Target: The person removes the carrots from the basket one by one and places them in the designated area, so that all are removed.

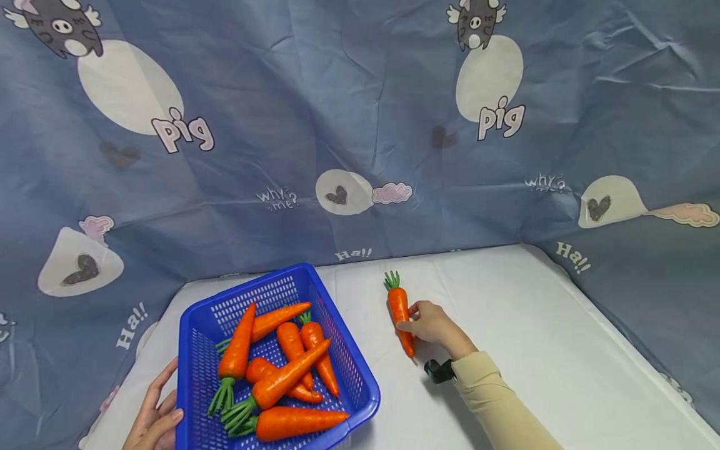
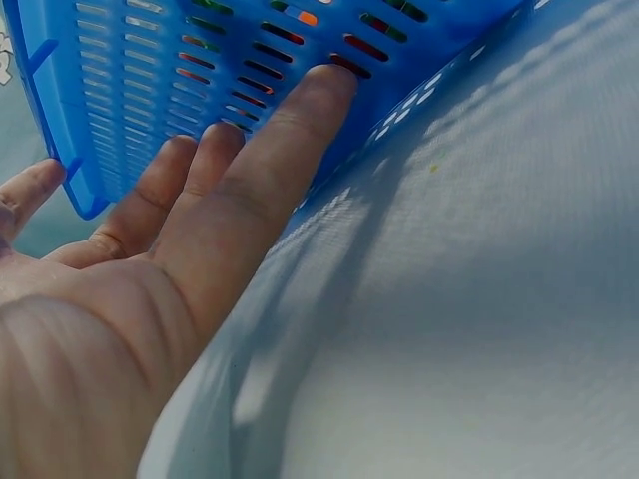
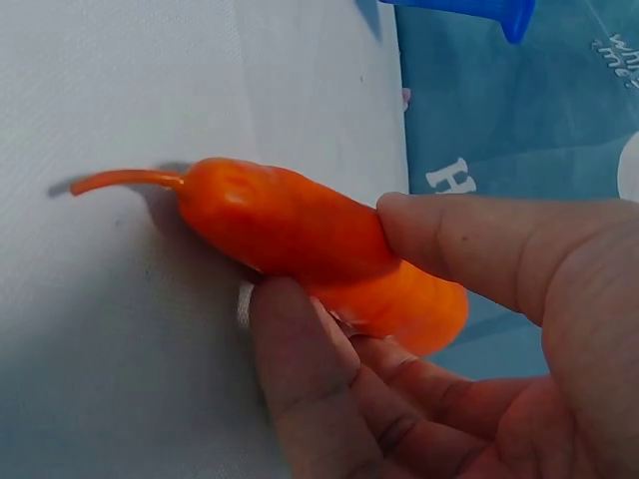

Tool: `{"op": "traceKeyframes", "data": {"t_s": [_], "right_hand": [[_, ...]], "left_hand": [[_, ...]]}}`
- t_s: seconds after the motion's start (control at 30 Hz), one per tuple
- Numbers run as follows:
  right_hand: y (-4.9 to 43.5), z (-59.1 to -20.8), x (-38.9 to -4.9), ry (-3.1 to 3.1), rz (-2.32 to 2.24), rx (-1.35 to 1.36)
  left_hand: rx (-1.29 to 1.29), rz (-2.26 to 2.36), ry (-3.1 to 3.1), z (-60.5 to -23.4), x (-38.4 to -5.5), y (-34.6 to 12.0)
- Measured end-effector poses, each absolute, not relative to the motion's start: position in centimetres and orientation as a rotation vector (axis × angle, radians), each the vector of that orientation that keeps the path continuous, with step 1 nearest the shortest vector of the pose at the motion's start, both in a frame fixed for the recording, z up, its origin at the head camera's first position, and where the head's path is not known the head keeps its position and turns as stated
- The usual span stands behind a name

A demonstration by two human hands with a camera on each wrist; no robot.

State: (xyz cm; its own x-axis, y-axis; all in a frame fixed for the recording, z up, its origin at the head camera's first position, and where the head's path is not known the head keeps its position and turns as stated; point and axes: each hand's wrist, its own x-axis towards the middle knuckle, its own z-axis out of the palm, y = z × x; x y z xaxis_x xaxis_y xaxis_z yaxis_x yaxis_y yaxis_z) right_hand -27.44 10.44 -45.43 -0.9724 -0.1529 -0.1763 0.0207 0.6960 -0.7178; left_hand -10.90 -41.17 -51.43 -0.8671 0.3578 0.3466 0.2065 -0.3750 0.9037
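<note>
My right hand [image 1: 433, 322] pinches an orange carrot [image 1: 398, 303] between thumb and fingers on the white tabletop. The carrot has a green stub of stems at its far end, and its thin tail tip points toward me. In the right wrist view, thumb and fingers lie on opposite sides of the carrot [image 3: 290, 215]. At the left, my left hand [image 1: 152, 419] rests against the side of a blue perforated basket [image 1: 344, 331]. Its extended fingers [image 2: 270, 170] touch the slotted wall in the left wrist view, with the thumb near the rim. Several carrots [image 1: 300, 424] lie inside the basket.
A white cloth-covered table [image 1: 534, 337] extends to the right of the carrot. Behind it hangs a blue curtain [image 1: 360, 125] printed with pigs and lettering. A black wrist camera [image 1: 439, 371] sits on the right wrist beside a beige sleeve [image 1: 500, 400].
</note>
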Motion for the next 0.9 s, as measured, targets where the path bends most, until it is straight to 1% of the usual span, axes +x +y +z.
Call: {"op": "traceKeyframes", "data": {"t_s": [0.33, 0.57, 0.9], "right_hand": [[10.8, -45.0, -27.4, 2.676, -1.112, -0.126], [10.6, -44.9, -27.5, 2.619, -1.194, -0.110], [9.7, -45.0, -27.5, 2.569, -1.227, -0.081]], "left_hand": [[0.752, 2.409, 1.710, -51.4, -11.0, -41.0], [0.812, 2.410, 1.661, -51.5, -11.3, -41.1], [0.698, 2.392, 1.718, -51.8, -10.9, -41.8]]}}
